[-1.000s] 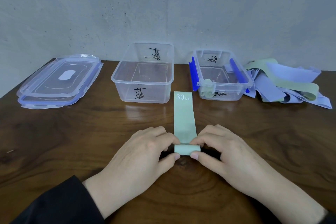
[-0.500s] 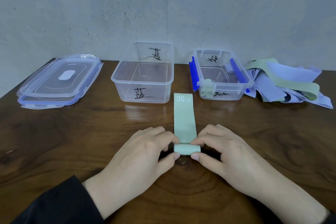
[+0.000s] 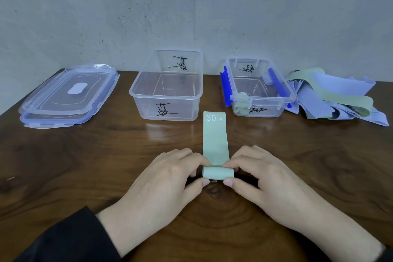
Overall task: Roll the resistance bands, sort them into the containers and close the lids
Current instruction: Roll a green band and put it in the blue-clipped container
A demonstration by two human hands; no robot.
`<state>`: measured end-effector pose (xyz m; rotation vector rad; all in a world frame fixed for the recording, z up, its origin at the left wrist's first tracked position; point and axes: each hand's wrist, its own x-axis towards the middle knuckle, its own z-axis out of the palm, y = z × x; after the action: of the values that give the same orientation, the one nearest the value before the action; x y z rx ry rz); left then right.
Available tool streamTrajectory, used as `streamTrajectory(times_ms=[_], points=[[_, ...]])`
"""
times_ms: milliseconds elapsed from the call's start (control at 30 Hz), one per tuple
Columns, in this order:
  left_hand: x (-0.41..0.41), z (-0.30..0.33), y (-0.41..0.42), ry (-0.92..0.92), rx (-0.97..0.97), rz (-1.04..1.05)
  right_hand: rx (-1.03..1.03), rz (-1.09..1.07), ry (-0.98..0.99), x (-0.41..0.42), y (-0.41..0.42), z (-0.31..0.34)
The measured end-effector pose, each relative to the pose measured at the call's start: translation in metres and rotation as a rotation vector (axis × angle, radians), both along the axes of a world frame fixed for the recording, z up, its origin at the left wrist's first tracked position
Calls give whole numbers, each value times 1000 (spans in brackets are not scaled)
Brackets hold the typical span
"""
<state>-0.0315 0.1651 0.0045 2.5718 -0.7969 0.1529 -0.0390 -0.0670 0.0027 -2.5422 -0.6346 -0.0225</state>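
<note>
Band in hand: a pale green flat rubber resistance band [image 3: 215,140] printed "30 LB" lay lengthwise on the dark brown wooden table [image 3: 85,166], its near end wound into a short roll.
My left hand [image 3: 165,178]: I pinched the left end of the roll, thumb on the near side and curled fingers on the far side.
My right hand [image 3: 263,178]: I pinched the right end of the same roll, thumb at the front, fingers curled over the top.
Sleeve: a black sleeve [image 3: 70,238] covered my left forearm.
Large container: a clear rectangular plastic tub [image 3: 168,100] with black marker writing stood open just beyond the band's far end, to the left of it.
Small container: a clear smaller plastic box with blue clip handles [image 3: 261,100] stood open to the right of the tub, with one rolled green band [image 3: 241,103] in its near left corner.
Loose bands: a heap of lavender and green unrolled bands [image 3: 336,95] lay right of the small box, touching it.
Lids: two clear lids with blue-tinted rims [image 3: 68,95] lay stacked at the far left of the table, well apart from the tub.
</note>
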Motion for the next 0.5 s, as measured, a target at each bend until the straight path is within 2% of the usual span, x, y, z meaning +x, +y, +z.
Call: streamTrajectory(times_ms=[500], points=[[0, -1, 1, 3, -10, 18, -3, 19, -19, 1, 0, -1]])
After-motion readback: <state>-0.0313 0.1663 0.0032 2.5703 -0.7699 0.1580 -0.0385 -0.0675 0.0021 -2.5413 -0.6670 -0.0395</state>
